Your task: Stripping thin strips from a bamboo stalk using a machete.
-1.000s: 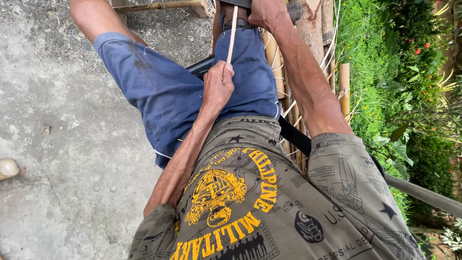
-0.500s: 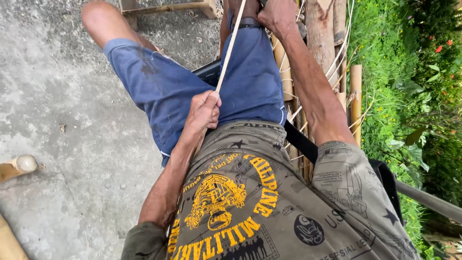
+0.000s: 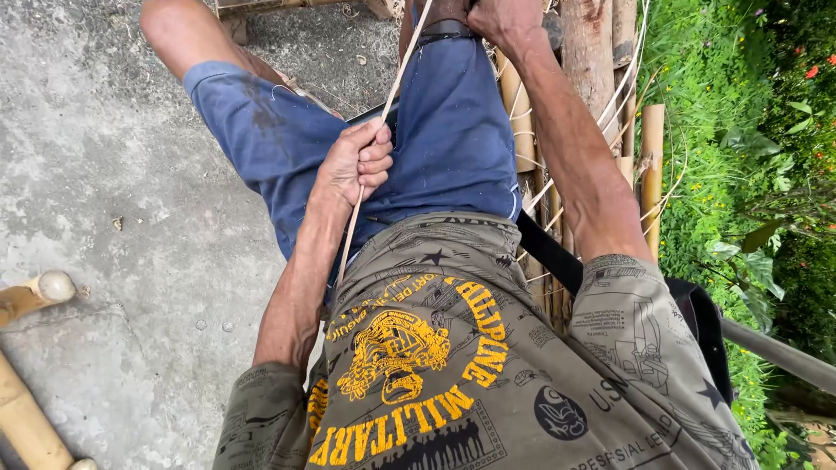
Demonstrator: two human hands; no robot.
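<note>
My left hand [image 3: 355,163] is closed around a thin pale bamboo strip [image 3: 396,78] that runs taut up from my lap to the top of the view. The strip's lower end [image 3: 348,239] hangs below that fist, over my blue shorts. My right hand [image 3: 505,19] is clenched at the top edge, at the strip's upper end near my knee; what it grips there is partly cut off. Both arms reach forward over an olive shirt with a yellow print.
A bundle of bamboo poles and thin splits [image 3: 592,78] lies to the right of my leg. Green plants [image 3: 740,130] fill the right side. Grey concrete ground [image 3: 113,191] lies on the left, with bamboo pole ends [image 3: 35,296] at the lower left.
My left hand has slid down the strip toward my body, pulling it taut. The view has shifted, bringing bamboo pole ends into sight at the lower left.
</note>
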